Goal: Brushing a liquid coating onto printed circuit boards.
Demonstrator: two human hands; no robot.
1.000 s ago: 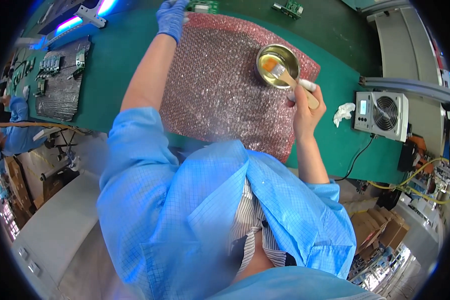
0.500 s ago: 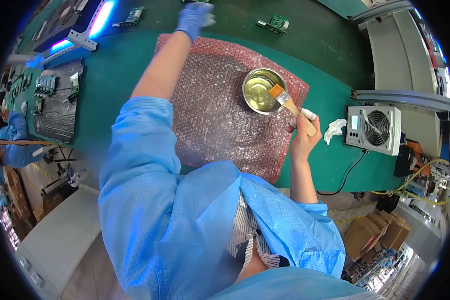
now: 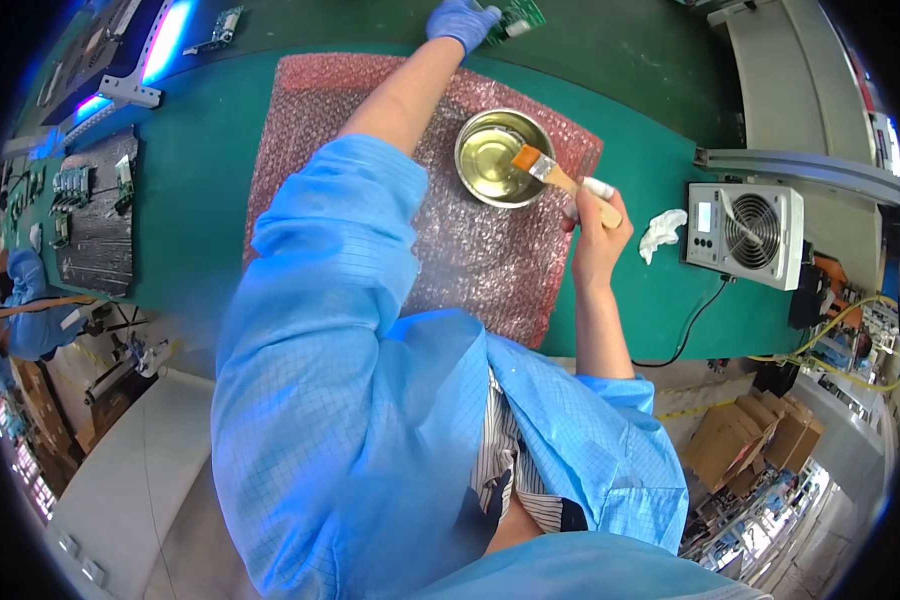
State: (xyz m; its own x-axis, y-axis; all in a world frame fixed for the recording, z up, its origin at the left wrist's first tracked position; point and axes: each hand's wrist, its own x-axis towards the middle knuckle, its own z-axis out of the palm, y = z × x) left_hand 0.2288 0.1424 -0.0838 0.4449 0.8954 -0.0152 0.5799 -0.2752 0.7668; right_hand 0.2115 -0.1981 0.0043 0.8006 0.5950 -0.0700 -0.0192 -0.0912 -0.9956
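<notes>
My left hand (image 3: 460,24), in a blue-violet glove, reaches to the far side of the bench. Its fingers are closed on the left edge of a green circuit board (image 3: 518,20); the fingertips are partly hidden. My right hand (image 3: 600,228), with white covers on some fingertips, grips the wooden handle of a flat brush (image 3: 562,181). The brush's orange bristles hang over a round metal bowl (image 3: 458,160) of clear yellowish liquid. Under the bowl lies a pinkish bubble-wrap sheet (image 3: 470,262).
A white fan unit (image 3: 745,232) stands at right, beside a crumpled white tissue (image 3: 662,235). At far left are a lit dark machine (image 3: 100,65), another circuit board (image 3: 216,30), and a dark mat (image 3: 98,240) bearing several boards. Someone in blue (image 3: 38,300) sits beyond the left edge.
My left hand has moved right to the circuit board and closed on its edge. The view has shifted slightly. My right hand keeps the brush over the bowl.
</notes>
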